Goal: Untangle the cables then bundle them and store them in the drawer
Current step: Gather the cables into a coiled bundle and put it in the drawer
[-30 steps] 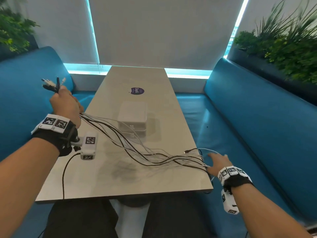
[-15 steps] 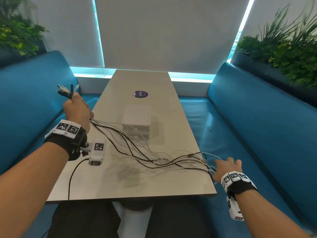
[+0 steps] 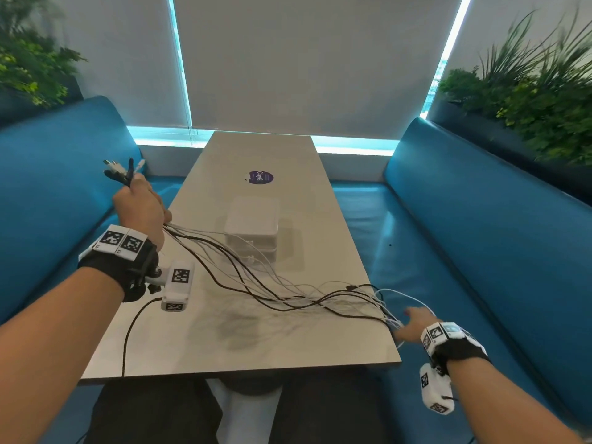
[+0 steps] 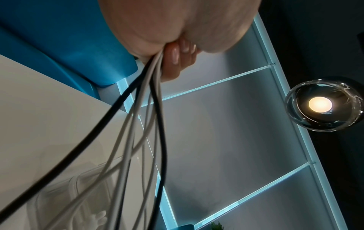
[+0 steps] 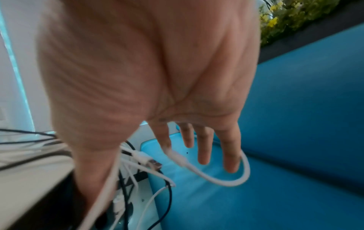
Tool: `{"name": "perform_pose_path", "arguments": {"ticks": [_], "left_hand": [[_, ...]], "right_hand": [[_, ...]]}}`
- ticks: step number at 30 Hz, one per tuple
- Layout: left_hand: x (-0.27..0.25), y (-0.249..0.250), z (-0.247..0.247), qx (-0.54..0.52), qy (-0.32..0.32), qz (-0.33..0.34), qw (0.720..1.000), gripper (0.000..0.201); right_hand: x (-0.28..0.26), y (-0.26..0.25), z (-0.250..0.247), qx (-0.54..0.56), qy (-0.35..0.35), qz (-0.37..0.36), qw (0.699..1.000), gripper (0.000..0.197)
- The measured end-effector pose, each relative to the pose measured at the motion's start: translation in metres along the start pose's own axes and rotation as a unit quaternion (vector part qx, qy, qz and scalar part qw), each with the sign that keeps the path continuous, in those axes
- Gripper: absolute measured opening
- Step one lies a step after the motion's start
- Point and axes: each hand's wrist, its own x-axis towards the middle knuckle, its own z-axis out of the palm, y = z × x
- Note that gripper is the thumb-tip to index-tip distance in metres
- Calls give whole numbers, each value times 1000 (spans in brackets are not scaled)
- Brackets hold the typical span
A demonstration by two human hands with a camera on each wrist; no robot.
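My left hand is raised over the table's left edge, fist curled tight round one end of the cables; the plugs stick up out of the top of the fist, and in the left wrist view the black and white leads run out from under my curled fingers. From there the cables sag down to the table, pass in front of the translucent plastic drawer box and fan across the near right part of the top, their far ends spilling over the right edge. My right hand sits at that edge, fingers straight and spread; the right wrist view shows the fingers hanging apart over the blue bench seat, with a white cable loop curving under them and touching the little finger, and a white USB plug just beside the thumb. I cannot tell whether the thumb pins any lead against the table edge

Against a second ago, my left fist holds the same grip on the same end, my right hand has kept to the table's near right edge with fingers open, and the cable ends near it have slid closer to the rim
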Motion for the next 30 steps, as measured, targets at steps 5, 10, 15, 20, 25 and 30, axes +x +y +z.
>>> {"name": "perform_pose_path", "arguments": {"ticks": [5, 10, 15, 20, 25, 30], "left_hand": [[-6, -2, 4, 4, -9, 5, 1000, 32], [-19, -3, 13, -3, -29, 17, 999, 33], [-35, 0, 18, 23, -56, 41, 997, 34], [-53, 0, 24, 9, -95, 26, 995, 35], [-71, -6, 26, 14, -147, 27, 989, 35], [-87, -13, 22, 29, -186, 60, 980, 35]], "right_hand": [[-8, 4, -10, 69, 27, -34, 997, 88], [-14, -12, -22, 65, 121, -137, 981, 80], [-28, -60, -37, -12, 219, -224, 950, 66], [-57, -136, -52, 95, 288, -345, 888, 52], [-109, -223, -71, 220, 206, -484, 822, 72], [-141, -299, -77, 158, 84, -508, 843, 77]]}}
